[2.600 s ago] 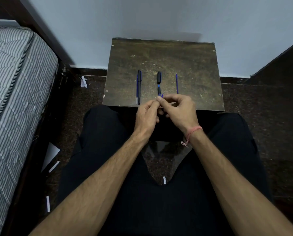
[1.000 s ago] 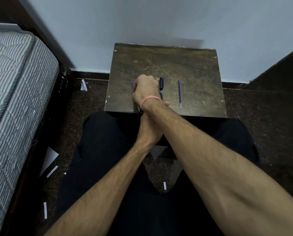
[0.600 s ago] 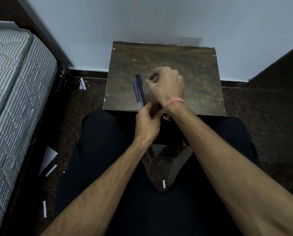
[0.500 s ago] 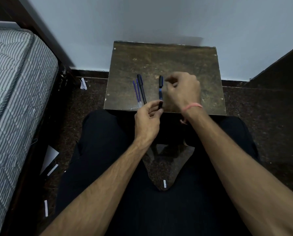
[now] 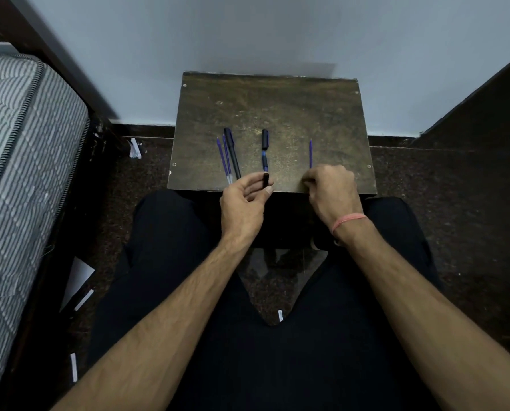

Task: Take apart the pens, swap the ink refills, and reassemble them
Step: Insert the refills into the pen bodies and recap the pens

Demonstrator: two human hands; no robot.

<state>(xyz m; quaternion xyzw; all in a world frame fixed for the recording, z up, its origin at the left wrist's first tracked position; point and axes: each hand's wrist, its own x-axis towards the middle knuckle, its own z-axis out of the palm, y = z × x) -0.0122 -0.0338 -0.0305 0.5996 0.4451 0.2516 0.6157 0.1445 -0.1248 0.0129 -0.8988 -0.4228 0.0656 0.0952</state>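
A short black pen piece is pinched upright between the thumb and fingertips of the left hand, just below the near edge of the surface, at the centre of the frame. The right hand is laid knuckles-up on the near right part of the surface, its fingers curled under at the lower end of a thin blue refill; whether the refill is actually grasped in this grip cannot be told. A pink band is worn on the right wrist.

Just above the left hand a partly dismantled pen, black on top and blue below, is laid pointing away. To its left a black pen barrel is laid beside two blue refills, close together. A striped mattress is seen at the left edge of the frame, with paper scraps on the floor below it.
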